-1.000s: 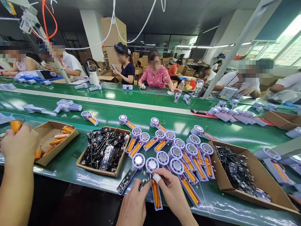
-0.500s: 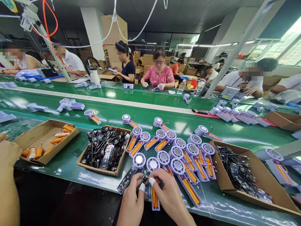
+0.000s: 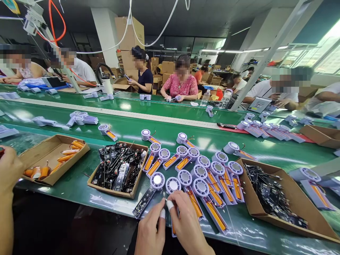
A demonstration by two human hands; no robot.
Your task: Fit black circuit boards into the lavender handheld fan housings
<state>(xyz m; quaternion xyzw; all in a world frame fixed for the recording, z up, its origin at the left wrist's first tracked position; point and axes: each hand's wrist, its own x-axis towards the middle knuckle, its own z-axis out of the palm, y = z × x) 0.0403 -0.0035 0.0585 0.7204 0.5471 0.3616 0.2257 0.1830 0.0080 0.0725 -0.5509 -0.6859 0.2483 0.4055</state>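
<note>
My left hand [image 3: 152, 226] is closed in a pinch, with white covers on some fingertips. Half a second ago a black circuit board showed in it; my fingers now hide most of it. Fingertip to fingertip with it, my right hand [image 3: 187, 221] pinches a small pale wire connector [image 3: 166, 200]. Under my hands lies a lavender fan housing [image 3: 173, 185] with a round grille, its handle mostly covered. Just left, another fan housing [image 3: 157, 180] has a black circuit board [image 3: 143, 202] lying along its handle.
Several fan housings with orange batteries [image 3: 195, 203] lie to the right. Cardboard trays hold circuit boards [image 3: 117, 170], more boards [image 3: 276, 194] and orange batteries [image 3: 39, 172]. A co-worker's hand [image 3: 9, 166] is at the left edge. A green conveyor belt [image 3: 127, 122] runs behind; several people sit across it.
The board in my left hand has turned mostly out of sight, and my fingertips have come closer together. Housings on the belt have shifted slightly right.
</note>
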